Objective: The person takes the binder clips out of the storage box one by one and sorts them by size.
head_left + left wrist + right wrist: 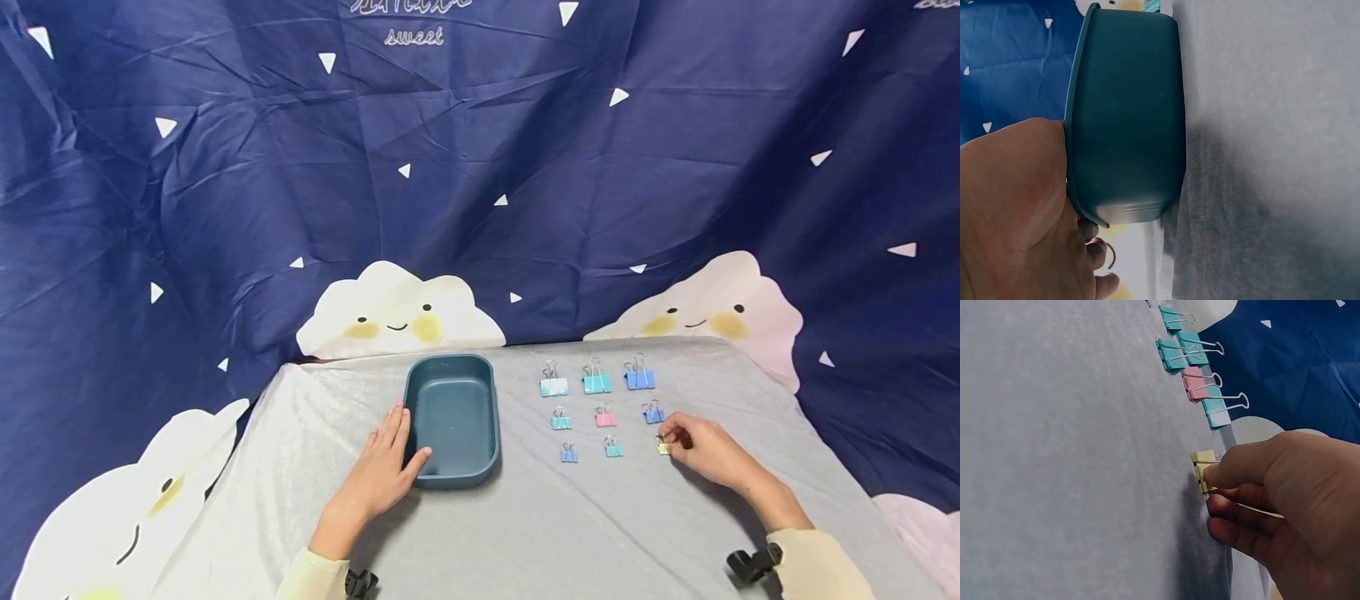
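Observation:
With thumb and fingertips, my right hand pinches a small yellow binder clip at the near right corner of a grid of binder clips. The right wrist view shows the thumb on the yellow clip, the fingers partly hidden behind. My left hand rests along the left side of a dark teal plastic bin, fingers fairly straight and thumb at the rim. In the left wrist view the bin's outer wall stands beside that hand. The bin's inside shows nothing in it.
Behind the held clip are a small blue clip and a large blue clip. Leftward stand a pink clip and several teal and blue ones. A grey cloth covers the table; a navy curtain hangs behind.

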Demonstrator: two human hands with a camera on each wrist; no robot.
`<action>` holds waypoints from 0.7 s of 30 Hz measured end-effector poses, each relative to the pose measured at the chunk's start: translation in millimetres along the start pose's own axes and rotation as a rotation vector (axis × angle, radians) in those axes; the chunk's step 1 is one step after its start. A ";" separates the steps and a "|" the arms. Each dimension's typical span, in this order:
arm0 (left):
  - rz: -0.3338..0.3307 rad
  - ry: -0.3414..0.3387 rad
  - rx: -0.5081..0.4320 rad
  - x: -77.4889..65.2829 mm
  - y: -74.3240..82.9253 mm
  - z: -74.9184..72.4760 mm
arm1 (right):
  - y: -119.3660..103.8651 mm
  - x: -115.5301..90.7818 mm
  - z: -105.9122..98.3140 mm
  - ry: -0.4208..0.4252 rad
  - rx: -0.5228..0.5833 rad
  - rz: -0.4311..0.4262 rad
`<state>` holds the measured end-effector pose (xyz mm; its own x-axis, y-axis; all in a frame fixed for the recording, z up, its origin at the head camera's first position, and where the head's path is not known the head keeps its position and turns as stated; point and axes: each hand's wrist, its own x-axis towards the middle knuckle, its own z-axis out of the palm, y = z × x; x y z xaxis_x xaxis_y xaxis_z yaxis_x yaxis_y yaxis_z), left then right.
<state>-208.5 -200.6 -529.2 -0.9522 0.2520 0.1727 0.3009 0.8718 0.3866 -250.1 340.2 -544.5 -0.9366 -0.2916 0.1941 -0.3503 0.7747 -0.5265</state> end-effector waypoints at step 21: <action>-0.021 -0.046 -0.043 1.5 -4.1 -4.3 | -9.7 -7.7 -13.4 0.057 -0.044 -0.006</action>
<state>-210.9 -205.6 -526.6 -0.9594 0.2537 0.1232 0.2820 0.8586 0.4281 -239.6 342.4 -529.8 -0.9328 -0.2644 0.2448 -0.3543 0.7972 -0.4889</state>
